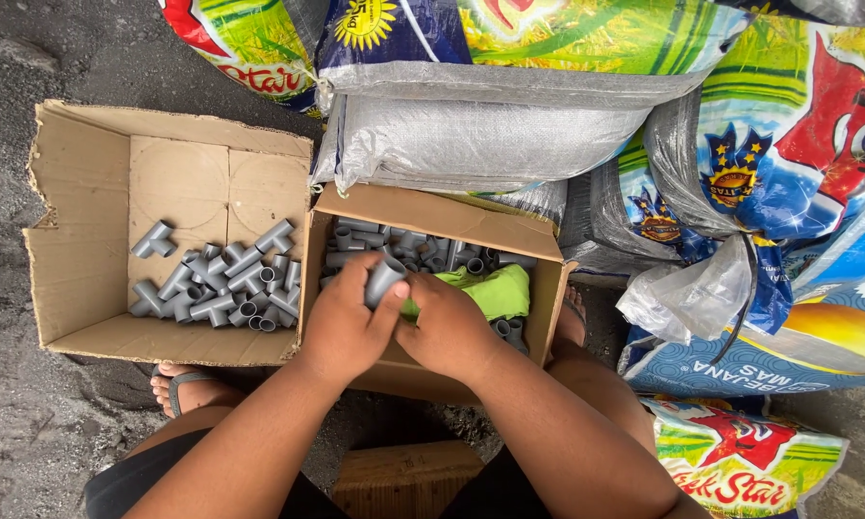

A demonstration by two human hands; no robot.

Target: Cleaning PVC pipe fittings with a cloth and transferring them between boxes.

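we look down at both hands meeting over the near box. left hand (344, 327) has its grip clamped on a grey pipe fitting (384, 280), a short cylinder piece poking up at 12 o'clock from the fist. right hand (449, 332) sits touching it at 3 o'clock, fingers curled together against the lower end of the same fitting; we cannot tell whether they actually wrap it, and a bit of green cloth (495, 291) shows under them. the fitting is above the left edge area of the smaller cardboard box (548, 288), which holds a heap of loose grey fittings (408, 245) along its 12 o'clock side, the green cloth on top at 3 o'clock of the hands, and a couple more grey pieces (509, 330) at 4 o'clock. at 9 o'clock of the hands, just beside and touching that box, a larger open cardboard box (76, 231) with a pile of grey tee fittings (225, 284) gathered toward its 4 o'clock corner, one tee (153, 239) lying apart at 10 o'clock of the pile. printed woven sacks (490, 115) stacked across 12 to 3 o'clock, more coloured sacks (788, 144) on the right. a foot in a sandal (187, 384) at 7 o'clock on grey ground (28, 423). a wooden block (403, 479) at 6 o'clock between the forearms.
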